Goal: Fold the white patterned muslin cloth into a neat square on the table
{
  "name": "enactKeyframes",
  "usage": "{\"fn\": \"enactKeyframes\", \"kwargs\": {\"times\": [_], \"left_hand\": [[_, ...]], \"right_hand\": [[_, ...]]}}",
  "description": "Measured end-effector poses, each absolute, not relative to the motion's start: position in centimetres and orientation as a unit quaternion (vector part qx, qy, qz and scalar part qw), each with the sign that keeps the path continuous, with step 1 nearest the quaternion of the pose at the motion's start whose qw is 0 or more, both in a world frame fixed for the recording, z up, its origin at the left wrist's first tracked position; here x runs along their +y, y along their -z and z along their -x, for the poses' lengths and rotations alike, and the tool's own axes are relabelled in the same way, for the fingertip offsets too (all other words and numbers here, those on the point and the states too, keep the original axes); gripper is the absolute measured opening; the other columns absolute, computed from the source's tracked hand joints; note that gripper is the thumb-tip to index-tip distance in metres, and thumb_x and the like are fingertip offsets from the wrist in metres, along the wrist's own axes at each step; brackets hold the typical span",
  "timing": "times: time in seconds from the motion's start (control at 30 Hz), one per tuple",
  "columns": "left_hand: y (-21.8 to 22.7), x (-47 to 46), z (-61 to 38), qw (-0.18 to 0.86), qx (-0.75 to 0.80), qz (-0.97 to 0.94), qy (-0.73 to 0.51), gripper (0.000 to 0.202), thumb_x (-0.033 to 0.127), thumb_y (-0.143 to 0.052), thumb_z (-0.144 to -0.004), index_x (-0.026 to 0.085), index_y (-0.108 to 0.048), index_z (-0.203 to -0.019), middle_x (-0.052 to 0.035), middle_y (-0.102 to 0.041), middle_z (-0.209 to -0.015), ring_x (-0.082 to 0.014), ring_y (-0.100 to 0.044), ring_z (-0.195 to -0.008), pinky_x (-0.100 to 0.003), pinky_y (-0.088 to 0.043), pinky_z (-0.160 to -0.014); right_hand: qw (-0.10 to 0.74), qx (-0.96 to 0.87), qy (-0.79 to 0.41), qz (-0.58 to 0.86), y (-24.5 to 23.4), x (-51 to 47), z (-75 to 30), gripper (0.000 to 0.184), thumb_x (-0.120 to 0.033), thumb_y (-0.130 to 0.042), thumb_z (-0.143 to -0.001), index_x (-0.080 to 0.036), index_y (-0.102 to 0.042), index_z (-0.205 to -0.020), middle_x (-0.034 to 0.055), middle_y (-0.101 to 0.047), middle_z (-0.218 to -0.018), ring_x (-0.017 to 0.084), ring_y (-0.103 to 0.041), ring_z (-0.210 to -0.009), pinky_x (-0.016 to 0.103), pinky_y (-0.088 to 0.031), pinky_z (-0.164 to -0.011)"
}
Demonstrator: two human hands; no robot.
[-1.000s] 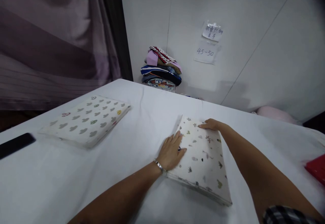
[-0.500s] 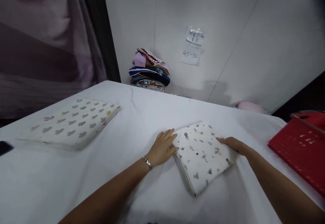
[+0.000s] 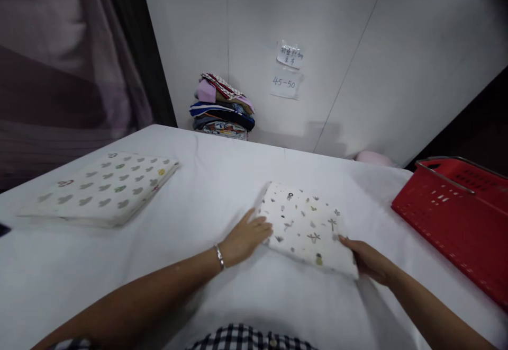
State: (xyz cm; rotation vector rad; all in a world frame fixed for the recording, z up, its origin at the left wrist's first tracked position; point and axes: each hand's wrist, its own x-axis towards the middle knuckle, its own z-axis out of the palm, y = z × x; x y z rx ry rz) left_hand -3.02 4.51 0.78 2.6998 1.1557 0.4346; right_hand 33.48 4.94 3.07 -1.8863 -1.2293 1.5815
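Note:
A folded white cloth (image 3: 304, 225) with small printed palms, plants and animals lies on the white-covered table in front of me. My left hand (image 3: 246, 238), with a silver bracelet at the wrist, grips its left edge, fingers close together against the side and partly over the top. At the right corner my right hand (image 3: 369, 260) holds the cloth with the thumb on top; its other fingers are hidden underneath. Farther left, apart from both hands, lies another folded white cloth (image 3: 107, 188) printed with grey cloud-like shapes.
A red plastic basket (image 3: 452, 223) with a metal handle stands at the table's right side. Stacked folded fabrics (image 3: 224, 109) sit beyond the far edge, against the wall. Two paper signs (image 3: 286, 82) hang above. A dark object (image 3: 3, 229) lies at the left edge.
The small-print cloth has turned on the table, its right corner swinging toward me with my right hand. My left hand has shifted slightly left and down. The view has shifted, showing more of the basket.

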Motion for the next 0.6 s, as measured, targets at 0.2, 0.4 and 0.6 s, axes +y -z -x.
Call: {"fn": "enactKeyframes", "kwargs": {"times": [0.2, 0.4, 0.6], "left_hand": [[-2.2, 2.7, 1.7, 0.065, 0.42, -0.893, -0.151, 0.043, 0.019, -0.045, -0.085, 0.025, -0.045, -0.128, -0.0054, -0.049, -0.132, -0.0232, -0.035, -0.13, -0.049, -0.004, -0.114], [-1.0, 0.0, -7.8, 0.022, 0.35, -0.917, -0.188, 0.062, 0.032, -0.052, -0.084, 0.018, -0.027, -0.139, -0.009, -0.032, -0.145, -0.0255, -0.03, -0.13, -0.05, -0.017, -0.11], [0.1, 1.6, -11.2, -0.036, 0.381, -0.886, -0.261, 0.041, 0.015, -0.04, -0.088, 0.015, -0.041, -0.129, -0.0098, -0.055, -0.118, -0.0227, -0.05, -0.106, -0.041, -0.036, -0.092]], "right_hand": [[0.287, -0.324, -0.672, 0.601, -2.1, 2.3, -31.0, 0.032, -0.051, -0.064, -0.075, -0.02, -0.058, -0.078, -0.0018, -0.059, -0.063, 0.009, -0.055, -0.054, 0.019, -0.046, -0.049], [0.35, -0.271, -0.679, 0.586, -2.6, 2.5, -30.3, 0.028, -0.042, -0.069, -0.073, -0.018, -0.055, -0.065, -0.0026, -0.054, -0.049, 0.008, -0.05, -0.043, 0.018, -0.04, -0.039], [0.396, -0.262, -0.695, 0.54, -3.0, 2.6, -29.5, 0.024, -0.04, -0.067, -0.074, -0.019, -0.057, -0.071, -0.0011, -0.059, -0.056, 0.01, -0.053, -0.048, 0.019, -0.041, -0.04]]}}
